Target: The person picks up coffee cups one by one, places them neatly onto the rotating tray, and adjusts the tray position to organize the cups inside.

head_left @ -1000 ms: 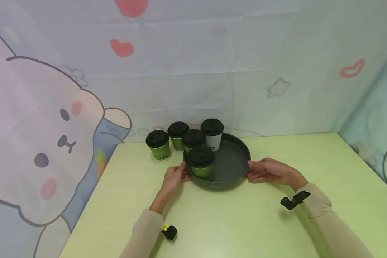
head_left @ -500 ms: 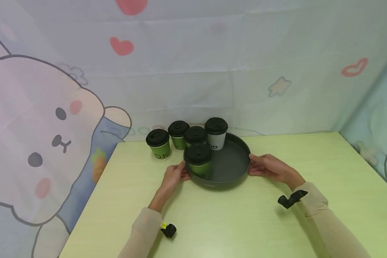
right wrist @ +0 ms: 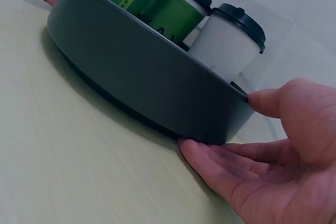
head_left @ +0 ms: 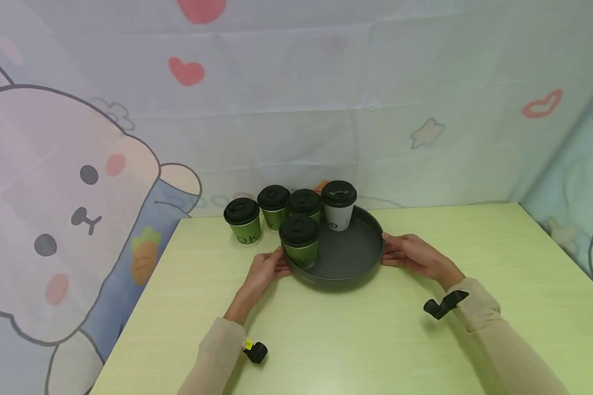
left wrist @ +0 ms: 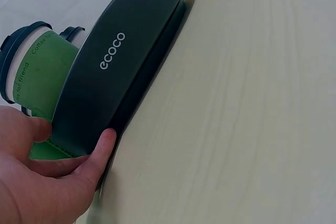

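A round dark grey tray [head_left: 351, 255] with a raised wall stands at the middle of the table, marked "ecoco" on its side. My left hand [head_left: 262, 272] grips its left edge, thumb up at the rim and fingers low on the wall. On the opposite edge my right hand [head_left: 415, 255] holds it, thumb [right wrist: 265, 102] at the rim and fingertips under the bottom edge. Inside, to the left, stand a front green paper cup [head_left: 300, 253], a second green cup [head_left: 304, 203] behind it, and a white cup [head_left: 338, 216] at the back. All wear black lids.
Left of the tray, two more lidded green cups stand on the pale table: one marked "OK" [head_left: 244, 229] and one farther back [head_left: 274, 216]. A printed cloth [head_left: 277, 109] hangs right behind the table's far edge.
The tray has turned clockwise as seen from above. Its front green cup has shifted left and the white cup right. Both hands keep their hold, and the cups outside have stayed put.
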A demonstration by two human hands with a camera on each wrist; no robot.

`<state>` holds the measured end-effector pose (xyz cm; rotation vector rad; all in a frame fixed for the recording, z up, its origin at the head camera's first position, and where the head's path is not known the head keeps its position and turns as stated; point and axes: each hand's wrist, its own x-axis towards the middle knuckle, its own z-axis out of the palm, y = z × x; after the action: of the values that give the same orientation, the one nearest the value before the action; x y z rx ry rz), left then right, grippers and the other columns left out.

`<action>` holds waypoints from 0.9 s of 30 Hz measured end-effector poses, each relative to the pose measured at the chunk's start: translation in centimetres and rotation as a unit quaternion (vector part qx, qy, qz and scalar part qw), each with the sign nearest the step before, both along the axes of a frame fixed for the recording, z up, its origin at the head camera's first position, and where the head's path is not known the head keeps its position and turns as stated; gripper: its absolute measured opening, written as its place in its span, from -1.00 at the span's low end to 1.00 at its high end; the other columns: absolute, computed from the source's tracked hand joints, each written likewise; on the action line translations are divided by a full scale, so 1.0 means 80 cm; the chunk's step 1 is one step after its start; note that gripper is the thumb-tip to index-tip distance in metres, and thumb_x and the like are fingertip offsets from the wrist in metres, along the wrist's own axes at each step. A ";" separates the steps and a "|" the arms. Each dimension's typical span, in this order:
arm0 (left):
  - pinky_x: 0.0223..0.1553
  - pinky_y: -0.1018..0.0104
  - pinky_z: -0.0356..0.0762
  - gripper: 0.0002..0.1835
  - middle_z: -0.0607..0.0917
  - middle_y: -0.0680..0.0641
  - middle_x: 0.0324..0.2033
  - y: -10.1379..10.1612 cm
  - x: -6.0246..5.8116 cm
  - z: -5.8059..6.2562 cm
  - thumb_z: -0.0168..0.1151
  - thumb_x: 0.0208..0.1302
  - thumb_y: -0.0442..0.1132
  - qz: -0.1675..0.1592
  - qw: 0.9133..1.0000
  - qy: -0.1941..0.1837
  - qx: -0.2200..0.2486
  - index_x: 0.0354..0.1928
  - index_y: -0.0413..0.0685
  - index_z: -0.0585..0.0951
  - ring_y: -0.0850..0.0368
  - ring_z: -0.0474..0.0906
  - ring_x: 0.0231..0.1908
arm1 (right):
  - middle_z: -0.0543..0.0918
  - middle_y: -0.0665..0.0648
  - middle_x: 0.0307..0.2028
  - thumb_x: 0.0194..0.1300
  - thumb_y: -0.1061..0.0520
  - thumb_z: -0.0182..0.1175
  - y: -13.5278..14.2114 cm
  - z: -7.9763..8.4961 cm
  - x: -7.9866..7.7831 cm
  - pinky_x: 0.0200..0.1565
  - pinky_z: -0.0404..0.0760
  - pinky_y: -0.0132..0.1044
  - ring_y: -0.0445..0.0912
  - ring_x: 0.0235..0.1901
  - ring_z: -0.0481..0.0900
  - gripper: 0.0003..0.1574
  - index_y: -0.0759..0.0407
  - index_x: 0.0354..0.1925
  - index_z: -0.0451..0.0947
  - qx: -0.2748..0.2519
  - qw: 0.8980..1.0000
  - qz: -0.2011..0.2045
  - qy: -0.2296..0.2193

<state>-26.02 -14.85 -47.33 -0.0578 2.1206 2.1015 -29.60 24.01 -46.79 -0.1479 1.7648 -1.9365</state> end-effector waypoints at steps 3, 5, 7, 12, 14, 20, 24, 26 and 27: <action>0.02 0.15 0.72 -0.47 0.67 -0.32 -0.12 0.000 -0.002 -0.001 -0.04 0.68 -0.12 0.001 1.000 -0.003 0.002 0.15 -0.63 0.53 0.07 0.68 -0.23 | 0.63 0.34 -0.02 0.69 0.00 0.00 0.001 0.001 -0.002 0.23 0.61 -0.07 0.00 -0.07 0.72 -0.26 0.70 0.35 0.21 -0.002 1.000 0.004 -0.011; 0.00 0.16 0.72 -0.47 0.67 -0.31 -0.13 0.000 -0.004 -0.002 -0.03 0.68 -0.13 0.003 1.000 -0.006 0.003 0.15 -0.63 0.53 0.07 0.67 -0.23 | 0.66 0.31 -0.07 0.68 0.04 0.02 0.003 0.001 -0.002 0.21 0.62 -0.06 0.03 -0.07 0.73 -0.34 0.67 0.29 0.31 -0.005 1.000 0.018 -0.021; 0.00 0.17 0.72 -0.47 0.67 -0.32 -0.13 0.000 -0.004 -0.003 -0.03 0.68 -0.13 0.005 1.000 -0.009 0.003 0.16 -0.63 0.52 0.07 0.67 -0.23 | 0.69 0.31 -0.11 0.67 0.08 0.02 0.006 0.001 -0.002 0.20 0.63 -0.05 0.07 -0.06 0.73 -0.46 0.62 0.18 0.43 -0.005 0.999 0.036 -0.029; 0.02 0.16 0.71 -0.46 0.65 -0.31 -0.10 0.000 -0.003 -0.002 -0.03 0.68 -0.11 0.003 1.000 -0.015 0.000 0.19 -0.62 0.50 0.06 0.66 -0.20 | 0.70 0.32 -0.08 0.66 0.09 0.04 0.008 -0.002 -0.003 0.20 0.63 -0.05 0.08 -0.04 0.73 -0.54 0.53 0.12 0.52 -0.003 0.999 0.043 -0.028; 0.03 0.16 0.71 -0.46 0.64 -0.30 -0.11 0.000 -0.003 -0.002 -0.03 0.68 -0.11 0.003 1.000 -0.017 0.000 0.19 -0.61 0.50 0.06 0.66 -0.20 | 0.67 0.32 -0.04 0.66 0.06 0.04 0.006 -0.003 -0.004 0.21 0.61 -0.06 0.05 -0.03 0.73 -0.43 0.60 0.23 0.42 -0.007 1.000 0.023 -0.020; 0.05 0.14 0.70 -0.46 0.64 -0.28 -0.12 0.002 -0.001 -0.001 -0.02 0.68 -0.13 0.003 1.000 -0.020 0.008 0.20 -0.64 0.48 0.10 0.65 -0.23 | 0.58 0.33 0.03 0.67 0.02 0.02 0.002 -0.006 -0.004 0.22 0.61 -0.12 -0.02 -0.02 0.71 -0.25 0.68 0.39 0.16 -0.003 1.000 -0.007 -0.007; 0.03 0.17 0.71 -0.47 0.64 -0.28 -0.13 0.002 -0.001 -0.001 -0.02 0.68 -0.13 0.007 1.000 -0.021 0.011 0.20 -0.64 0.48 0.10 0.65 -0.25 | 0.63 0.32 -0.05 0.65 0.05 0.06 0.003 -0.004 -0.003 0.18 0.64 -0.10 0.00 -0.07 0.71 -0.38 0.64 0.26 0.34 -0.002 1.000 0.003 -0.016; 0.00 0.19 0.72 -0.47 0.64 -0.29 -0.14 0.002 -0.002 -0.001 -0.02 0.68 -0.14 0.009 1.000 -0.020 0.012 0.19 -0.64 0.48 0.10 0.65 -0.26 | 0.65 0.31 -0.09 0.65 0.07 0.07 0.004 -0.003 -0.002 0.17 0.65 -0.09 0.02 -0.09 0.72 -0.44 0.61 0.19 0.41 0.000 1.000 0.011 -0.019; 0.00 0.20 0.72 -0.47 0.64 -0.28 -0.15 0.002 -0.002 -0.001 -0.02 0.68 -0.14 0.010 1.000 -0.019 0.011 0.19 -0.64 0.48 0.10 0.65 -0.26 | 0.66 0.31 -0.10 0.64 0.07 0.08 0.004 -0.002 -0.002 0.17 0.65 -0.08 0.02 -0.10 0.72 -0.46 0.60 0.18 0.43 0.000 1.000 0.011 -0.021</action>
<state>-26.18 -14.72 -47.38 -0.1163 2.0838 2.1175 -29.80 24.30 -46.99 -0.1255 1.7280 -1.9100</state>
